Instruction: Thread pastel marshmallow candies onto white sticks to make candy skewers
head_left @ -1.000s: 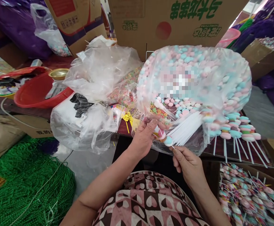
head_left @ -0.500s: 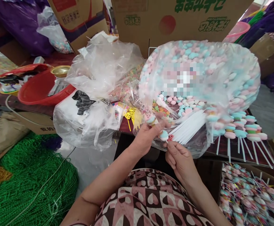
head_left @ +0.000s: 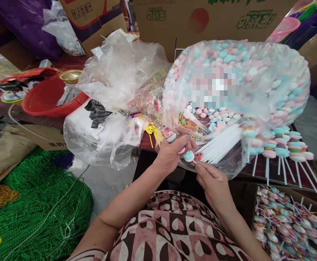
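My left hand [head_left: 171,152] is closed around a marshmallow skewer [head_left: 189,156]; its fingers hide the middle. A pale blue marshmallow shows at the near end, and another light piece peeks out above the fingers. Pinched in my right hand [head_left: 211,177] is the white stick below the blue marshmallow. Just beyond my left hand lies clear plastic with a printed strip [head_left: 160,126]; whether it touches the skewer I cannot tell. White sticks [head_left: 222,145] lie in a bundle beside my hands. Red candy rings [head_left: 198,156] sit next to the blue marshmallow.
A large clear bag of pastel marshmallows [head_left: 278,83] covers the table's right side. Several assembled skewers [head_left: 280,145] lie at the right edge, above a box of wrapped ones [head_left: 286,224]. Leftward are crumpled plastic bags [head_left: 104,137], a red basket [head_left: 41,98] and green cord [head_left: 46,195].
My hands stay near the same place on the skewer. The left fingers have closed in more around its middle. The whole view has shifted slightly.
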A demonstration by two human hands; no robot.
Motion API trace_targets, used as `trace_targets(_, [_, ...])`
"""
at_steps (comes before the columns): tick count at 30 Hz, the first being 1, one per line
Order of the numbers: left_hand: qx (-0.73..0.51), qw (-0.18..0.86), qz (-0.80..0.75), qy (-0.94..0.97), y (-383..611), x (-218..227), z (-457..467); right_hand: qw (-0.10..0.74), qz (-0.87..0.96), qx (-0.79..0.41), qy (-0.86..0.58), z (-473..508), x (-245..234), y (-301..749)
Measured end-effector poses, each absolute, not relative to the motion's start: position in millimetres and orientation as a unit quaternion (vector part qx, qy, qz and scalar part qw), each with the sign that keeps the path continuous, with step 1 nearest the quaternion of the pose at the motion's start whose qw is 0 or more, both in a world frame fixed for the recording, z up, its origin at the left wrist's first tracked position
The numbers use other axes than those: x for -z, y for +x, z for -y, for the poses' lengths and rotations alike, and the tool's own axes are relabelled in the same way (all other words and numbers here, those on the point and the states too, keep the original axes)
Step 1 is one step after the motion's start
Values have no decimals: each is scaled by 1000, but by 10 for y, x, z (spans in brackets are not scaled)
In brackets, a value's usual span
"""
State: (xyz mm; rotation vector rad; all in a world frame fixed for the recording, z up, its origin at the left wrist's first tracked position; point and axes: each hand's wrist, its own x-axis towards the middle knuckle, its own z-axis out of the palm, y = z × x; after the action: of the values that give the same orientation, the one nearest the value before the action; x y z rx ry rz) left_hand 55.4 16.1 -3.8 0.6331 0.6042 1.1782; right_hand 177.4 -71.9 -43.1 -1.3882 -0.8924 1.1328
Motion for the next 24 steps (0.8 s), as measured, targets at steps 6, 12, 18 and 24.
trace_targets(6, [-452, 803, -223, 317, 423, -44, -179, 523, 259, -662, -471, 708, 398, 1770])
trace_targets(12, [-594, 719, -276, 234, 338, -73, -339, 566, 369, -443, -588, 745, 594, 1928])
trace_targets(18, [-621, 719, -278, 139, 340, 3, -425, 523, 429, -430, -598, 820, 657, 1985])
trace_targets(24, [-600, 716, -291, 206, 356, 35, -421, 433, 461, -511, -582, 856, 535, 2037])
